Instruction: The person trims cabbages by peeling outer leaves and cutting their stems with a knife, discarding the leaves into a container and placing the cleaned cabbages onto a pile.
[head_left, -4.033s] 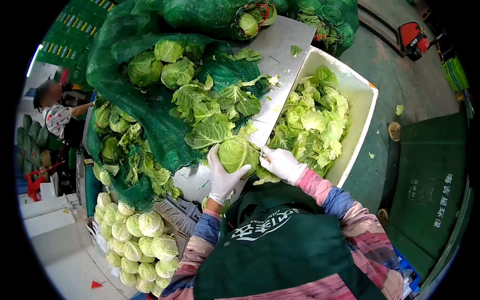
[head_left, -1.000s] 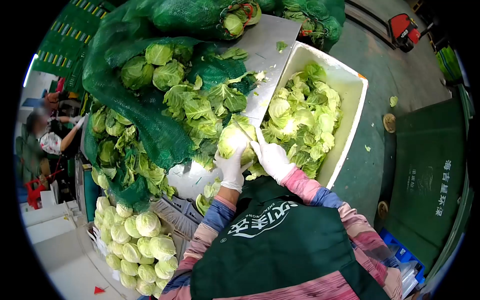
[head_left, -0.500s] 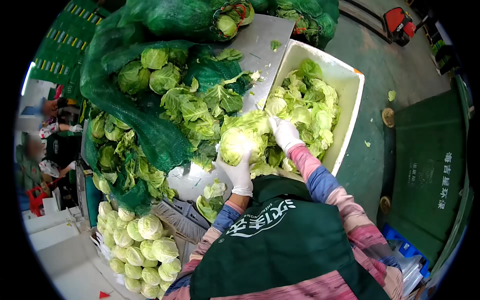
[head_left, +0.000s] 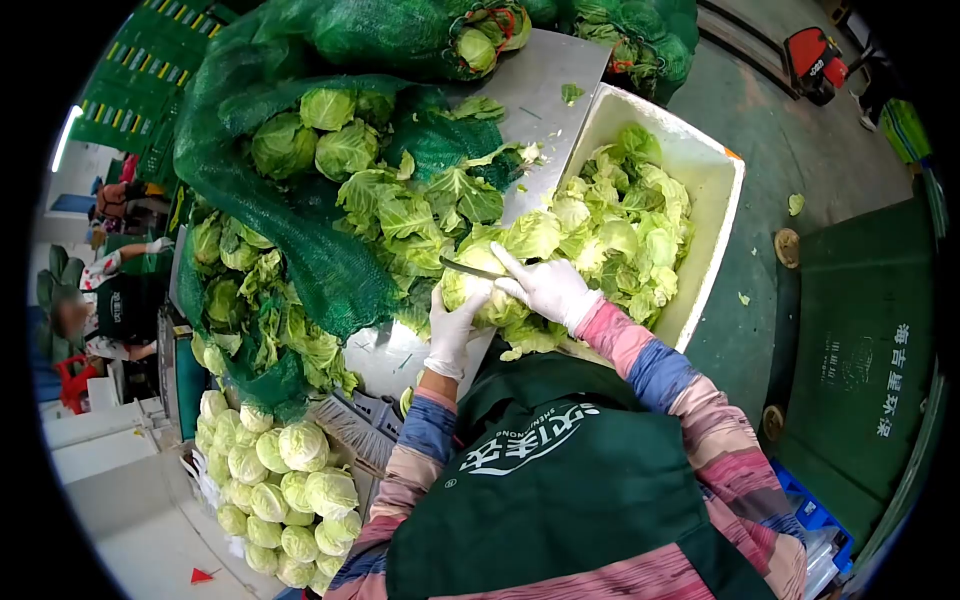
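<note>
A pale green cabbage (head_left: 462,288) sits low over the metal table, with my gloved left hand (head_left: 452,330) shut around its near side. My gloved right hand (head_left: 552,290) grips a knife, its index finger stretched forward; the handle is hidden in the palm. The knife's dark, narrow blade (head_left: 468,267) lies across the top of the cabbage. Loose outer leaves (head_left: 400,225) are heaped just beyond the cabbage. To the right, a white foam box (head_left: 708,240) holds many trimmed leaves (head_left: 630,215).
Green mesh sacks (head_left: 385,35) of cabbages lie along the back and left of the metal table (head_left: 540,85). Trimmed cabbages (head_left: 285,490) are stacked at lower left beside a brush (head_left: 352,428). A green bin (head_left: 860,330) stands right; another person (head_left: 125,300) is at far left.
My right hand has moved from the leaves by the box to the cabbage, and the knife blade now shows across it. The view has shifted slightly.
</note>
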